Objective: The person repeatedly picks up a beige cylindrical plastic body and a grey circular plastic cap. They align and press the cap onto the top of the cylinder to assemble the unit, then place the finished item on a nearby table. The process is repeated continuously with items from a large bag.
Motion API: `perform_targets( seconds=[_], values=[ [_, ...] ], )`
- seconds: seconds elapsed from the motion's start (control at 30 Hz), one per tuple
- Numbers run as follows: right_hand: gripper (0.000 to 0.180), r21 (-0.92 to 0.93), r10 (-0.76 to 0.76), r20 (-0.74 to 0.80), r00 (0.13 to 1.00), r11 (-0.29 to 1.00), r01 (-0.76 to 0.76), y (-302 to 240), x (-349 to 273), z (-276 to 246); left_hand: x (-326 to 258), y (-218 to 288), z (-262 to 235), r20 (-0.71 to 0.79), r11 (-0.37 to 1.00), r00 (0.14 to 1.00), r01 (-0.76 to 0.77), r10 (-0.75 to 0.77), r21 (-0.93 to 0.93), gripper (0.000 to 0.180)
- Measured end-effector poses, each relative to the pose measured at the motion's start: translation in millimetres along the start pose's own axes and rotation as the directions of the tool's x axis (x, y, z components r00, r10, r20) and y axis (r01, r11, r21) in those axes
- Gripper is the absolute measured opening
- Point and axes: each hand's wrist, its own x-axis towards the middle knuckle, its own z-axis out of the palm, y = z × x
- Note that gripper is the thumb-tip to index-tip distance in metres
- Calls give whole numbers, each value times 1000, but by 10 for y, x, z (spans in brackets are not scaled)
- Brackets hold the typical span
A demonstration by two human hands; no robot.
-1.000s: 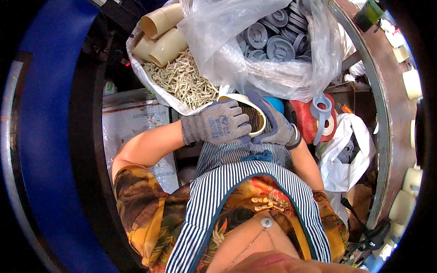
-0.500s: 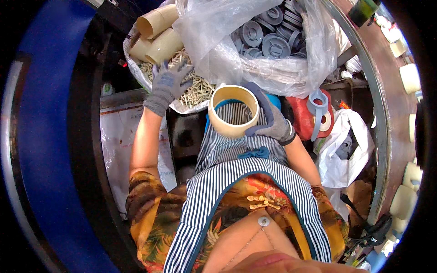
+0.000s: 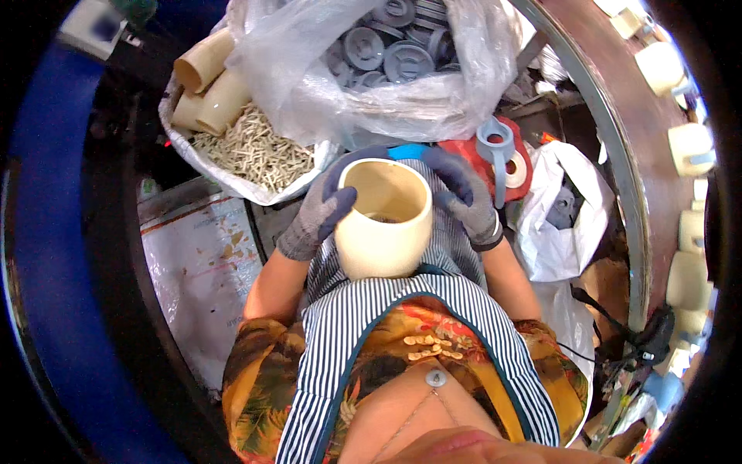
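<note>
Head view: a cream pipe fitting (image 3: pixel 382 251) sits upright over the lap against the striped apron (image 3: pixel 440 298), its wide round mouth facing up. The left hand (image 3: pixel 315 218), in a grey glove, grasps its left side, the thumb lying against the outer wall near the rim. The right hand (image 3: pixel 469 199), gloved alike, is just beside the opposite wall, with fingers spread and loosely curved; whether it touches the fitting I cannot tell. Beyond the left hand, a white sack (image 3: pixel 287 192) holds many short cream pieces (image 3: pixel 259 151) and several cream tubes (image 3: pixel 224 100). Next to it, a clear plastic bag (image 3: pixel 417 120) is filled with grey round caps (image 3: pixel 408 62). Past the right hand, a grey ring with a long tab (image 3: pixel 496 143) lies on a red object (image 3: pixel 464 151), near a white bag (image 3: pixel 541 240) containing grey parts (image 3: pixel 562 210). Along the far right curves a brown desk (image 3: pixel 618 116) carrying more cream fittings (image 3: pixel 690 149).
</note>
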Motion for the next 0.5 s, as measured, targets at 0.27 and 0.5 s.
perform_targets(
  seconds=[0.27,0.5],
  values=[
    [74,-916,-117,-399,909,2,-401,699,-154,-906,-79,-399,-86,-82,991,994,67,-77,-116,72],
    [50,-674,-332,-506,796,728,-125,-286,130,-932,-227,-139,-73,-134,968,971,171,-197,-184,82]
  ],
)
